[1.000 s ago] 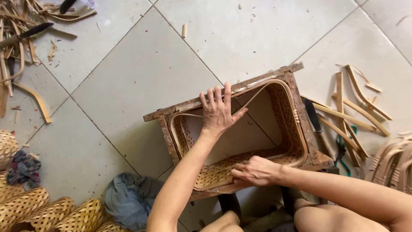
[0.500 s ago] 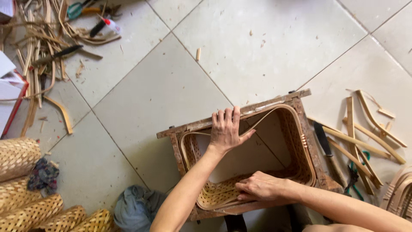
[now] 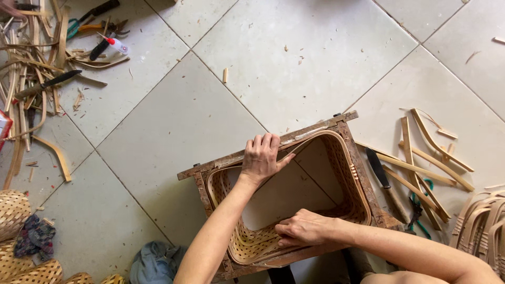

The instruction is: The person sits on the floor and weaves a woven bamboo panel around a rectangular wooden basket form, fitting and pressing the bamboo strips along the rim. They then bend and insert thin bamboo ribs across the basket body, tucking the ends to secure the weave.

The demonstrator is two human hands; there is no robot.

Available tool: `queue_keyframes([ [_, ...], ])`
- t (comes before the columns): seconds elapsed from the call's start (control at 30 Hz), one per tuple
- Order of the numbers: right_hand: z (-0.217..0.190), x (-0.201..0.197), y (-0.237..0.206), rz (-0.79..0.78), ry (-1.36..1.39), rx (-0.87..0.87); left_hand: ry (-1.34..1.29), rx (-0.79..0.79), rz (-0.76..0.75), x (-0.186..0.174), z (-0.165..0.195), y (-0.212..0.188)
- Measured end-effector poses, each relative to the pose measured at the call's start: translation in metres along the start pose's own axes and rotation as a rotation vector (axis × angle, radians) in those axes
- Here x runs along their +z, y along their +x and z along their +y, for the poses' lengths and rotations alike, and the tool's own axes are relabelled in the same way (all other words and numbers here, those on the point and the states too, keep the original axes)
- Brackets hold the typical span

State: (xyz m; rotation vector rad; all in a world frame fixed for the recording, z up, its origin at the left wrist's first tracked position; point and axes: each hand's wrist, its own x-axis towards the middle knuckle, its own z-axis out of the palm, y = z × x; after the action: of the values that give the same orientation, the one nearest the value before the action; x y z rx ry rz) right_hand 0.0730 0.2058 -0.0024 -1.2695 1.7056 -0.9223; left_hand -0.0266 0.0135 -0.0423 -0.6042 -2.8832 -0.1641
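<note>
A woven bamboo basket (image 3: pixel 344 173) without a bottom sits inside a rough wooden frame (image 3: pixel 363 179) on the tiled floor. My left hand (image 3: pixel 263 155) lies flat on the far rim, fingers over the frame's top bar and thumb against a thin bamboo strip that runs along the rim. On the near rim my right hand (image 3: pixel 302 227) presses with the fingers curled on the woven wall.
A knife (image 3: pixel 383 176), green-handled pliers (image 3: pixel 418 210) and bamboo strips (image 3: pixel 421 163) lie right of the frame. More strips, another knife (image 3: pixel 47 84), tools and a small glue bottle (image 3: pixel 117 44) are at top left. Woven baskets (image 3: pixel 13 213) and cloths (image 3: pixel 152 263) sit lower left.
The view has shifted, so the frame sits further right and lower. My left hand has closed its fingers together and settled on the far rim. My right hand stays on the near rim.
</note>
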Motion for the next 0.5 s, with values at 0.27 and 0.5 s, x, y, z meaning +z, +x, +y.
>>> queue_keyframes([
  [0.27, -0.018, -0.011, -0.011, -0.011, -0.013, -0.038, 0.156, -0.177, 0.189, -0.010, 0.029, -0.006],
  [0.5, -0.014, -0.010, -0.007, -0.004, -0.005, -0.080, 0.062, -0.056, 0.060, 0.005, 0.013, -0.004],
])
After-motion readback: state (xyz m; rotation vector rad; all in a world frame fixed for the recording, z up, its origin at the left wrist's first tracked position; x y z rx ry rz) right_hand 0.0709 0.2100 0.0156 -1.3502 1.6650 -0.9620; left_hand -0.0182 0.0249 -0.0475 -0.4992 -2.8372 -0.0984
